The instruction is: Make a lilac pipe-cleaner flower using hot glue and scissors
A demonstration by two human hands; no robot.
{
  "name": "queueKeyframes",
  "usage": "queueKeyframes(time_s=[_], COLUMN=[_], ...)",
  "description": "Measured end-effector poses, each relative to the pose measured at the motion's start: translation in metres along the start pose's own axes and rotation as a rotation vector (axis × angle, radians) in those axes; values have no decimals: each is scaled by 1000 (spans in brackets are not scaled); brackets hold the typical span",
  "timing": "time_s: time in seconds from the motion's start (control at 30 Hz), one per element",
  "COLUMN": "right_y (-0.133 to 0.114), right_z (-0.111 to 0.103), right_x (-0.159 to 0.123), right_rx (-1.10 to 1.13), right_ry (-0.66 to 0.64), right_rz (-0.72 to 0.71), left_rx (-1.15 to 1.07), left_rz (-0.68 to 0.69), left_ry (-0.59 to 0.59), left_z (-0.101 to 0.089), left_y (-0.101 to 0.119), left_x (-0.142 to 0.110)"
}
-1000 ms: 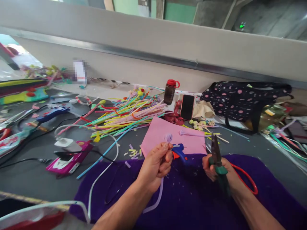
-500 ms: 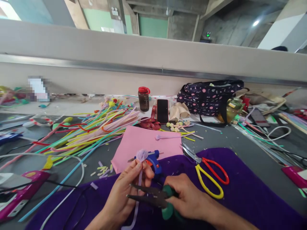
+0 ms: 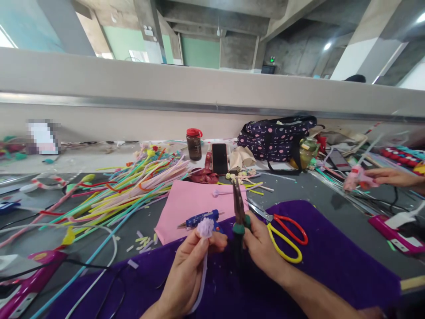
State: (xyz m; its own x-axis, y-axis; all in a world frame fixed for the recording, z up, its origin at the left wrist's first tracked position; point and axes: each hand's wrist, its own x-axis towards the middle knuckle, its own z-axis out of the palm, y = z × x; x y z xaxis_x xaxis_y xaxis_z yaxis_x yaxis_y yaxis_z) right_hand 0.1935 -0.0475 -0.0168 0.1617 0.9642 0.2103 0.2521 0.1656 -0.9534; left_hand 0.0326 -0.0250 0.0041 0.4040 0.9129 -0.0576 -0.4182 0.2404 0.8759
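Note:
My left hand (image 3: 186, 270) is closed, pinching a lavender pipe-cleaner flower (image 3: 205, 227) just below its round, coiled head; its stem hangs down past my palm. Long-nosed pliers (image 3: 238, 204) with green handles are gripped in my right hand (image 3: 260, 248). Their jaws point up and away, apart from the flower. A blue glue gun (image 3: 201, 219) lies behind the flower, partly hidden, on a pink sheet (image 3: 171, 206). To the right of the pliers rest scissors (image 3: 285, 235) with one red and one yellow handle. Another lavender stem (image 3: 229, 192) lies on the sheet.
A purple cloth (image 3: 335, 261) covers the near table. Left lies a heap of coloured pipe cleaners (image 3: 146, 181) beside cords and a magenta power strip (image 3: 44, 274). A bottle (image 3: 194, 146), phone (image 3: 219, 158) and patterned bag (image 3: 275, 139) stand behind. At right, another person's hand (image 3: 393, 177) holds something pink.
The pliers have swung from pointing left across the stem to pointing upward, away from the flower. My left hand and the flower have moved slightly right. Another person's hand has appeared at right.

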Motion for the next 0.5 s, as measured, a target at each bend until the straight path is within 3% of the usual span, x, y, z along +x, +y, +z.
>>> queueKeyframes(time_s=[0.07,0.17,0.33,0.5], right_y=[5,13,17,8], right_z=[3,8,11,9], right_x=[6,12,12,7], right_rx=[124,154,70,-60], right_ry=[17,15,16,5], right_rz=[74,102,31,-41], left_rx=[44,128,176,242], left_rz=[58,38,108,128], left_ry=[-78,-134,-25,-179], left_z=[0,0,2,1], left_y=[-2,-4,-2,-1], left_x=[-3,-5,-6,-9])
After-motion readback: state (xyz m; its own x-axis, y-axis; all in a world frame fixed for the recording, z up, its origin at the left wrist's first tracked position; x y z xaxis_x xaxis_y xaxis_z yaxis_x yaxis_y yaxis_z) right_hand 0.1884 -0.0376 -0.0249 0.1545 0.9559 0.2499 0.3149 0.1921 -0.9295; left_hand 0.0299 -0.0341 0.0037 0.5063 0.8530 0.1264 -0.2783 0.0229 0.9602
